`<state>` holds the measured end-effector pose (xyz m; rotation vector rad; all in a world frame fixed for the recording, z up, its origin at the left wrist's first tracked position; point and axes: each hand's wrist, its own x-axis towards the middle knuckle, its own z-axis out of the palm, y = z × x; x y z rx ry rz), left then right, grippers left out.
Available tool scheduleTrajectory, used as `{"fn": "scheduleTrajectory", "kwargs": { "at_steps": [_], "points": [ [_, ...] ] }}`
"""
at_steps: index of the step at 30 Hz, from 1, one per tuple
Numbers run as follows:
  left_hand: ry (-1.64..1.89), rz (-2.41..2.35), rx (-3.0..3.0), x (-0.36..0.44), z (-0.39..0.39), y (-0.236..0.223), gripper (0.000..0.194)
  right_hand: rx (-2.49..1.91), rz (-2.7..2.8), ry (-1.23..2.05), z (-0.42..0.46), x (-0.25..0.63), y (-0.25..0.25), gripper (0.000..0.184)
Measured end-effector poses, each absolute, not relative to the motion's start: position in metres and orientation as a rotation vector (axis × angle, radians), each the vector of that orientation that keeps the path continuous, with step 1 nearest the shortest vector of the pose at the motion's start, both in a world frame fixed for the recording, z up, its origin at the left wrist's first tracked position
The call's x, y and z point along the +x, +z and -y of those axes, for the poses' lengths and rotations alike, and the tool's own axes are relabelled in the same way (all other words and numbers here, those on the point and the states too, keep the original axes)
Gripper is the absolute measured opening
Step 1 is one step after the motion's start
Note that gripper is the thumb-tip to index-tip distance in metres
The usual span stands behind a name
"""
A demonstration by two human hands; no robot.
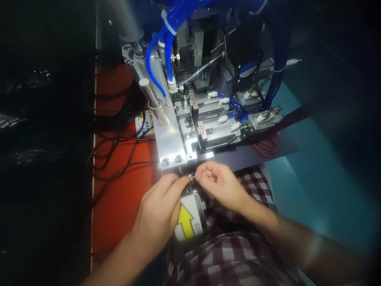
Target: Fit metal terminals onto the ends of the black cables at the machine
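Observation:
Thin coloured wires (192, 178), with red and green among them, show as a small bunch between my two hands. My left hand (163, 202) pinches the bunch from the left, thumb and forefinger together. From the right, the closed fingertips of my right hand (219, 183) meet the wire ends. Whether the bunch belongs to a black cable is hidden by my left hand. Both hands are just in front of the metal corner of a machine (171, 147), above a white label with a yellow arrow (187, 220).
Blue air hoses (190, 12) arch over the machine's metal cylinders (220, 133). Several black cables (119, 107) lie across the orange-red surface (119, 222) at left. Red-handled scissors or pliers, only partly visible (266, 147), rest on the dark plate at right. A checked garment covers my lap.

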<state>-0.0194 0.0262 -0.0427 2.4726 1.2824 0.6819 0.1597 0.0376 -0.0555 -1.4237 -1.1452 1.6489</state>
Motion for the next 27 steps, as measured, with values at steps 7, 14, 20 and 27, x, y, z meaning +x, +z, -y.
{"fn": "scheduleTrajectory", "kwargs": {
  "at_steps": [7, 14, 20, 27],
  "points": [
    [0.673, -1.279, 2.472, -0.018, -0.027, -0.042, 0.027, -1.476, 1.417, 1.356, -0.033, 0.164, -0.055, 0.005],
    [0.665, -1.28, 2.467, -0.019, -0.026, -0.042, 0.027, -1.441, 1.852, 0.798, -0.031, 0.163, -0.048, 0.011],
    [0.665, -1.298, 2.477, -0.018, -0.028, -0.042, 0.026, -1.491, 1.683, 1.048, -0.031, 0.155, -0.047, 0.011],
    [0.675, -1.292, 2.498, -0.018, -0.027, -0.041, 0.026, -1.492, 0.937, 1.579, -0.033, 0.144, -0.051, 0.013]
  ]
}}
